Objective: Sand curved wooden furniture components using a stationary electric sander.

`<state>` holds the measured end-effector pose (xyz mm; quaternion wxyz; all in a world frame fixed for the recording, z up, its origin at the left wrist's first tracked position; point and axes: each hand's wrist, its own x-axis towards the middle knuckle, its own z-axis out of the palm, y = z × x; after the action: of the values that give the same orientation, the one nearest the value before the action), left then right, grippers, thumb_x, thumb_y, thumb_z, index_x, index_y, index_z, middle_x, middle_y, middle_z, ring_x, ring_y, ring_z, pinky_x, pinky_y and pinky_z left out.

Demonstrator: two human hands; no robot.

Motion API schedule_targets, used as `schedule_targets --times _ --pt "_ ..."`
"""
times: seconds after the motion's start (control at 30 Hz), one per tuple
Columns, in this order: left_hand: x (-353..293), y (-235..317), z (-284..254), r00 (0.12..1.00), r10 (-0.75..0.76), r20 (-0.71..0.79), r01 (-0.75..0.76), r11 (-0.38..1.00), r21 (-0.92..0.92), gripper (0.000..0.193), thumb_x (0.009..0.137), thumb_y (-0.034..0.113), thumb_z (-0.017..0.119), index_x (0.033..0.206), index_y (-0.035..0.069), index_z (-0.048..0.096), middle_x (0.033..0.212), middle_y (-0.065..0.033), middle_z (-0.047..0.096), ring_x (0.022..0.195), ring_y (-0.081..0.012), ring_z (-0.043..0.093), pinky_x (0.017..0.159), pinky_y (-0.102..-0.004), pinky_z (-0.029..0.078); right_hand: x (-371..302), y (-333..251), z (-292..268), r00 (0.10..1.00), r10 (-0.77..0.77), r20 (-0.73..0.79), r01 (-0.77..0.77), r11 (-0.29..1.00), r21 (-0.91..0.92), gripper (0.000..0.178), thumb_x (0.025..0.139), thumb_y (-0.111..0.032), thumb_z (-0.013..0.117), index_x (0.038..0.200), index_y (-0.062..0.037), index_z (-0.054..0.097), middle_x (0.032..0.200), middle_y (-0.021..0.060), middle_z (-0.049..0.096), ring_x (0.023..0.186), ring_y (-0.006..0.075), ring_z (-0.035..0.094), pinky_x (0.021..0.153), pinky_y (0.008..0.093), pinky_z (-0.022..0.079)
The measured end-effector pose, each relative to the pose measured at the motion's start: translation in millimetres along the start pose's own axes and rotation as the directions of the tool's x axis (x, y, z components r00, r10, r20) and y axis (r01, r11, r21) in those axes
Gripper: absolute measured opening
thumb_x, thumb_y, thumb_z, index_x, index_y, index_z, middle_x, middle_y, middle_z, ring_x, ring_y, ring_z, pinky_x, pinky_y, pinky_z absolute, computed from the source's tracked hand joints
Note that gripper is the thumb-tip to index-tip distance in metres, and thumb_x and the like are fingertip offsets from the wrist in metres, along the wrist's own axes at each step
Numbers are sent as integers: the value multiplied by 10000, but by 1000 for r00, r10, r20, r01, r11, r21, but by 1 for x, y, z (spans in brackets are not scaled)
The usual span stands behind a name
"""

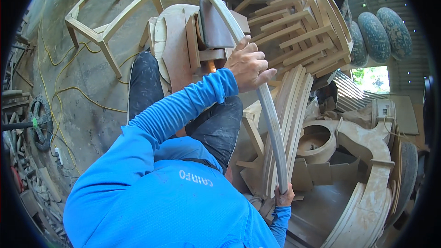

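Observation:
A long, curved, pale wooden strip slants through the middle of the view, its far end beyond my left hand. My left hand lies across its upper part, fingers loosely bent over it and thumb sticking out to the right. The palm side is hidden. At the strip's near end, my right hand is closed around it; part of that grip is out of sight. Directly beside the held piece, a bundle of similar curved wooden strips leans on a wooden support.
A bare wooden seat frame stands far left, near a yellow cord on the floor. Stacked wooden frames rise at far right. A large dusty machine stands right, below rounded grey tanks. Boards sit before my knees.

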<state>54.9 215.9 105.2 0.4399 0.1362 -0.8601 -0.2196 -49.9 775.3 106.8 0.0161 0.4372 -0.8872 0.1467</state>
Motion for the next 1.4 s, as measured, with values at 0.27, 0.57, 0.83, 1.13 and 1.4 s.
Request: schedule_targets --times 0.27,0.57,0.83,1.13,1.4 --pt "26 -149 0 939 -319 129 293 938 185 743 1021 693 335 1385 115 628 1481 -158 530 1496 -348 325 1229 -622 123 199 -89 40 972 -172 162 195 971 -135 409 897 -103 681 1290 -91 570 1139 180 693 982 427 693 796 471 589" --pt "23 -185 -1 853 -315 415 191 930 314 1072 870 906 328 1645 169 239 1723 -107 157 1598 -341 18 1267 -610 33 504 -264 180 893 -400 206 449 808 -381 474 945 -114 582 1389 -222 453 925 187 688 783 425 717 662 544 577" --pt "61 -200 -28 804 -254 538 14 913 409 927 857 714 643 1576 184 396 1641 -92 367 1574 -353 176 1248 -662 109 510 -284 154 793 -595 131 586 686 -433 689 871 -19 638 1492 -267 470 923 137 661 816 344 716 684 476 576" --pt "61 -181 -11 875 183 448 -286 942 173 370 729 471 840 942 186 738 981 -18 730 1003 -260 687 957 -439 512 286 -97 -10 857 -515 23 482 787 -386 614 822 -18 664 1424 -120 601 944 162 691 846 328 685 748 412 551" --pt "29 20 1 973 110 204 -142 978 152 405 656 470 871 909 200 706 909 -26 705 951 -228 688 930 -464 517 144 -52 -96 475 810 -344 187 289 939 713 999 -433 614 1585 -122 353 1451 205 541 1343 388 511 1147 566 375"
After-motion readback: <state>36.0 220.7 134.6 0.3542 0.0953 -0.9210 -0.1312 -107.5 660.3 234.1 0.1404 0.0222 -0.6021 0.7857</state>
